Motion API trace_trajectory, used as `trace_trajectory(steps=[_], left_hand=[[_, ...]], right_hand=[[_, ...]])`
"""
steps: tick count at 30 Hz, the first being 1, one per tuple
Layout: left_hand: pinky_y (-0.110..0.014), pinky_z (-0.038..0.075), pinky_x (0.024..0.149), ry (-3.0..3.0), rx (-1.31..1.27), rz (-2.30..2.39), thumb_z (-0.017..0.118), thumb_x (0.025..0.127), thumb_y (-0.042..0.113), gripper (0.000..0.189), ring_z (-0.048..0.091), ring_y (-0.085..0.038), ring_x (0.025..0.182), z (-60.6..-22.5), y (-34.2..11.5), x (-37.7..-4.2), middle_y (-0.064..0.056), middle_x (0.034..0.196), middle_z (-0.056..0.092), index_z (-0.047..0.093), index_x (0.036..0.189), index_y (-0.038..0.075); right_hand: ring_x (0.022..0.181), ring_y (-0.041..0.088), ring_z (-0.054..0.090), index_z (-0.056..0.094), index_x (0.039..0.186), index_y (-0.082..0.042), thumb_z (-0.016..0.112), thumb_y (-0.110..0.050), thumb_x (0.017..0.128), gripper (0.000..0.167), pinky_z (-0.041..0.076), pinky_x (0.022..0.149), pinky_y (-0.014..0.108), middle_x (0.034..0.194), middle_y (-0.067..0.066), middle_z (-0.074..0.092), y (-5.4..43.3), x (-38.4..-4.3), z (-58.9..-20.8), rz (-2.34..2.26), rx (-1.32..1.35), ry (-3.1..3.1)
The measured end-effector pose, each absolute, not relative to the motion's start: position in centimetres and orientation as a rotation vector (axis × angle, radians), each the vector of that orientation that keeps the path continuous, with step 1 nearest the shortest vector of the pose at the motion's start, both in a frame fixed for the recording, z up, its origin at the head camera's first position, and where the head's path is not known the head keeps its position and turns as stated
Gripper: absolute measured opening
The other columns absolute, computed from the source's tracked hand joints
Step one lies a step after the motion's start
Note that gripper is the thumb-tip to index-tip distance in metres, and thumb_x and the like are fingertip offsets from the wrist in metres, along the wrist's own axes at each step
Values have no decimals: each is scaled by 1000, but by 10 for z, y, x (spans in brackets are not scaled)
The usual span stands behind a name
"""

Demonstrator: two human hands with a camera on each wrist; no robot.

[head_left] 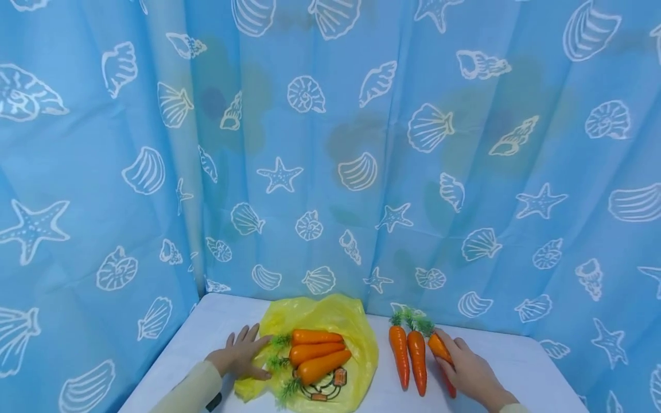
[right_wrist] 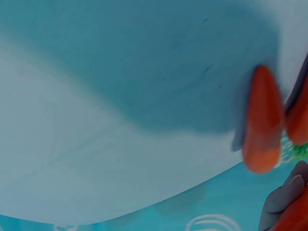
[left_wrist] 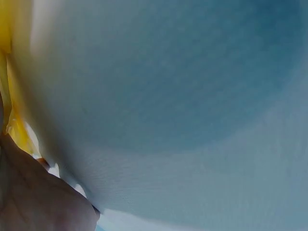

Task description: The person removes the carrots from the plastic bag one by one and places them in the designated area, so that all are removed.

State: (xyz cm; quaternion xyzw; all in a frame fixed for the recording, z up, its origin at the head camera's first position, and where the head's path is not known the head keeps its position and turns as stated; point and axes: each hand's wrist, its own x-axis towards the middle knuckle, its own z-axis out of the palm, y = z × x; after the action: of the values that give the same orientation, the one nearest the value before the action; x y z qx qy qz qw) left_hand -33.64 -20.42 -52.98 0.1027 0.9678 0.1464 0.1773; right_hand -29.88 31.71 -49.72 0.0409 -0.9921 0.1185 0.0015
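my right hand (head_left: 469, 366) is gripping a carrot (head_left: 440, 348), my left hand (head_left: 240, 354) lying fingers-spread at the yellow bag (head_left: 364, 344); any slackening would be risking a dropped carrot.

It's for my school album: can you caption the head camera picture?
Three carrots on a yellow bag, another carrot in the right grip.

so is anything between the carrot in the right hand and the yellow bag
Yes: the nearer carrot and the farther carrot lie side by side on the table, between the held carrot and the bag. Nothing visible blocks the way over them.
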Motion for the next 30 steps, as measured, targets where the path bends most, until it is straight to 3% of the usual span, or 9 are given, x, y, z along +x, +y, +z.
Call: trace_trajectory(steps=[5, 10, 17, 30], left_hand=[[-69, 3, 118, 2732, 274, 412, 74, 70, 70, 97, 11, -48, 149, -538, -207, -335, -21, 164, 16, 41, 150, 25], [-68, 2, 119, 2731, 268, 427, 73, 70, 71, 98, 9, -47, 150, -535, -206, -333, -19, 165, 15, 40, 150, 26], [-69, 1, 118, 2732, 262, 447, 73, 71, 69, 96, 8, -48, 150, -528, -203, -333, -20, 165, 15, 41, 150, 25], [-70, 0, 117, 2750, 305, 446, 72, 71, 71, 97, 7, -47, 150, -538, -207, -339, -19, 165, 14, 40, 151, 26]], right_hand=[[81, 22, 57, 37, 150, -12, 71, -33, 90, 72, 58, 81, 54, 111, 16, 58, 331, -306, -504, 374, 42, -3168], [92, 37, 62, 35, 149, -3, 68, -39, 92, 75, 55, 83, 61, 119, 30, 57, 347, -315, -509, 319, -23, -3171], [111, 52, 56, 35, 148, 1, 63, -46, 93, 77, 50, 88, 66, 132, 39, 49, 354, -327, -514, 354, -93, -3187], [93, 40, 57, 26, 146, 11, 66, -33, 91, 81, 51, 87, 64, 122, 39, 48, 358, -333, -521, 510, -286, -3188]])
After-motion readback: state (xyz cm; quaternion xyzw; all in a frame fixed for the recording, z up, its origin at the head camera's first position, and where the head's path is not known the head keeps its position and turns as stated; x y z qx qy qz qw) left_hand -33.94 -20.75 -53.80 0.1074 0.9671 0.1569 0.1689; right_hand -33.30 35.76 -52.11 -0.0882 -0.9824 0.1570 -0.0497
